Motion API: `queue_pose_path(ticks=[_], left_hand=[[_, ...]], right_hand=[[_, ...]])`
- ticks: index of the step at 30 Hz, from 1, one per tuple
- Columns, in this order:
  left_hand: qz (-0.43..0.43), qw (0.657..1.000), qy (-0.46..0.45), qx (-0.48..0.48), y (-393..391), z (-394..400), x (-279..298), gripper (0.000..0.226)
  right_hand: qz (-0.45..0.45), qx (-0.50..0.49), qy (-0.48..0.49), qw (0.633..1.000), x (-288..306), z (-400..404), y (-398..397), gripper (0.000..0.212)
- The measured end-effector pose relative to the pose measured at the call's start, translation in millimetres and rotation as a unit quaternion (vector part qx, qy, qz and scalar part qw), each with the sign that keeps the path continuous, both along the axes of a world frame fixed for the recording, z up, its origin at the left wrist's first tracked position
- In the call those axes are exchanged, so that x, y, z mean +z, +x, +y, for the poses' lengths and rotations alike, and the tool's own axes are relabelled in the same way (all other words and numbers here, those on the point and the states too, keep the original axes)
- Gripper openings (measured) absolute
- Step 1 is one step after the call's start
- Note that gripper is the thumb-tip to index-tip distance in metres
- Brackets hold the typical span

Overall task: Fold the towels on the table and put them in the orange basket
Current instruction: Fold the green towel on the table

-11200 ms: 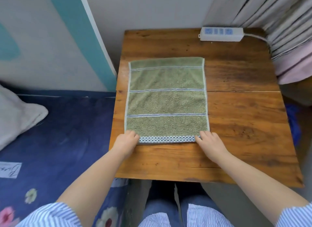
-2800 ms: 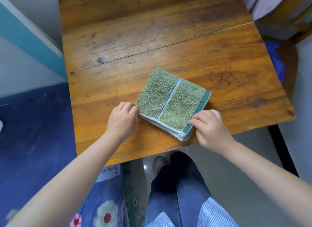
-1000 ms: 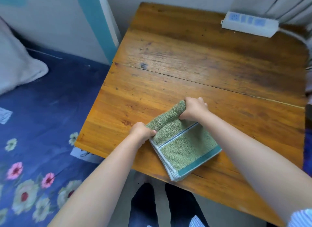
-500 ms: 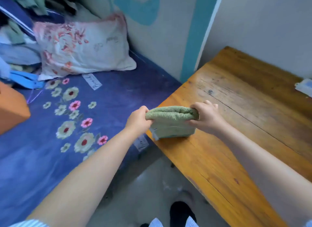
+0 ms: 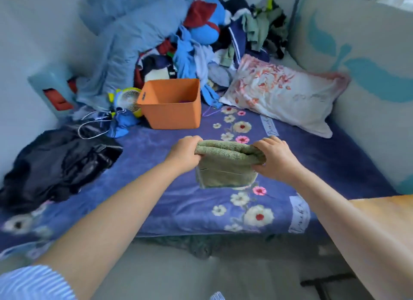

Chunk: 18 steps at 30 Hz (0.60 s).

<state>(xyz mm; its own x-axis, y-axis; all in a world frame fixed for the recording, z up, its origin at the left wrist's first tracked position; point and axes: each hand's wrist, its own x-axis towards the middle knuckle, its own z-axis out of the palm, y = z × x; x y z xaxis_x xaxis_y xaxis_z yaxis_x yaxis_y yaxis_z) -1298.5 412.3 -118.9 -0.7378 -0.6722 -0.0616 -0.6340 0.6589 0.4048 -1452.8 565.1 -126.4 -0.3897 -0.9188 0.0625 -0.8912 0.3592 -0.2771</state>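
The left hand (image 5: 184, 153) and the right hand (image 5: 276, 158) hold one folded green towel (image 5: 225, 165) between them, in the air above the bed (image 5: 156, 199). The fingers of each hand are curled round one end of the thick top fold: the left hand grips the left end, the right hand grips the right end. The rest of the towel hangs down below the fold, and its layered edges show at the lower left side. The towel touches nothing except the two hands.

The orange basket (image 5: 172, 116) stands on the bed, beyond the towel and a little to the left, well apart from the hands. Its open top faces up, and something small and dark purple lies inside near the right wall; what it is, I cannot tell.

Just beside the basket, on its left, lies a small fan (image 5: 129, 101) with a yellow rim. Behind the basket is a big pile of clothes (image 5: 201, 43) against the wall. A flowered pillow (image 5: 281, 94) lies to the right of the basket. Dark clothing (image 5: 55, 165) is spread on the left part of the bed. A corner of the wooden counter (image 5: 384, 208) shows at the right edge, behind the right forearm.
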Motion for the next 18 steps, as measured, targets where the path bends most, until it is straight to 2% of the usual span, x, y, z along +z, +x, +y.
queue_pose_path(ticks=[6, 10, 13, 16, 18], left_hand=[[0.052, 0.994, 0.007, 0.097, 123.7, -77.2, 21.5, 0.027], [0.111, 0.977, 0.043, 0.176, 168.6, -123.1, 23.6, 0.03], [0.132, 0.97, 0.064, 0.196, 173.4, -151.9, 21.5, 0.02], [0.121, 0.972, 0.068, 0.189, 163.9, -178.9, 20.6, 0.016], [0.115, 0.974, 0.064, 0.184, 154.4, -208.8, 20.7, 0.017]], right_hand=[[-0.024, 0.131, -0.029, 0.991, 26.5, -108.3, 93.0, 0.05], [-0.037, 0.175, -0.062, 0.982, 33.5, -161.2, 121.6, 0.023], [-0.101, 0.191, -0.069, 0.974, 35.1, -195.8, 130.9, 0.01], [-0.141, 0.193, -0.043, 0.97, 17.3, -231.6, 130.0, 0.014], [-0.163, 0.177, -0.009, 0.971, -0.4, -258.8, 118.9, 0.028]])
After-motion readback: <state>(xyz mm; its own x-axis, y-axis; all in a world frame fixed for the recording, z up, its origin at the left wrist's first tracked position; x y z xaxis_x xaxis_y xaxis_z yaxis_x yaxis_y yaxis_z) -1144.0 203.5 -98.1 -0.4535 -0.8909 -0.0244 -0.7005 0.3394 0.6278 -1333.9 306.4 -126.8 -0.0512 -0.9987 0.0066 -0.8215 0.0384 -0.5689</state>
